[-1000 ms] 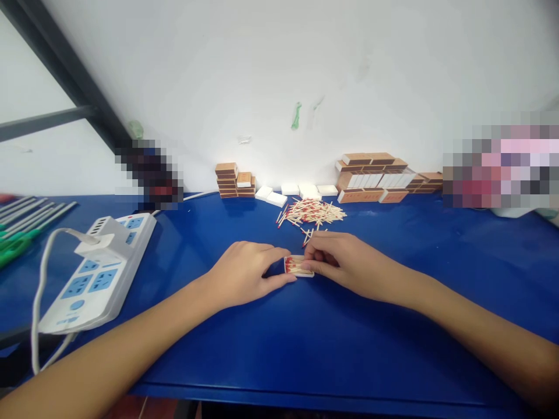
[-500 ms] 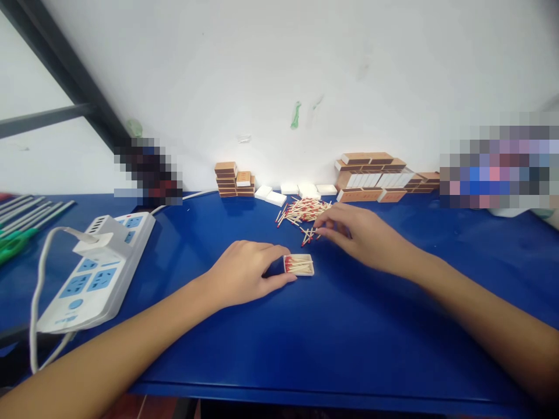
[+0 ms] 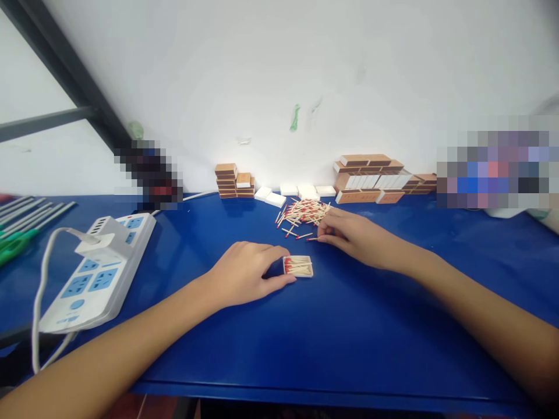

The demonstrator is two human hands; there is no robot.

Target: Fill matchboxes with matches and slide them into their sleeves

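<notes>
A small white matchbox tray [image 3: 310, 273], partly filled with red-headed matches [image 3: 299, 266], lies on the blue table. My left hand [image 3: 244, 273] grips the tray's left end between thumb and forefinger. Behind it is a loose heap of matches [image 3: 305, 212], with a few strays [image 3: 290, 232] in front. At the heap's right front edge, my right hand [image 3: 351, 235] has its thumb and forefinger closed on a match [image 3: 311, 239], whose red head sticks out to the left. The other end of that match is hidden by the fingers.
Along the wall stand matchbox stacks, a small one [image 3: 226, 181] and a larger one [image 3: 369, 174], with white trays [image 3: 307, 191] between them. A white power strip [image 3: 98, 279] with a plugged-in cable lies left. Green-handled scissors [image 3: 13, 244] and grey rods [image 3: 37, 215] are farther left.
My right hand has shifted slightly, and the little cluster of matches by its fingertips has come apart, leaving separate strays. My left hand stays on the tray.
</notes>
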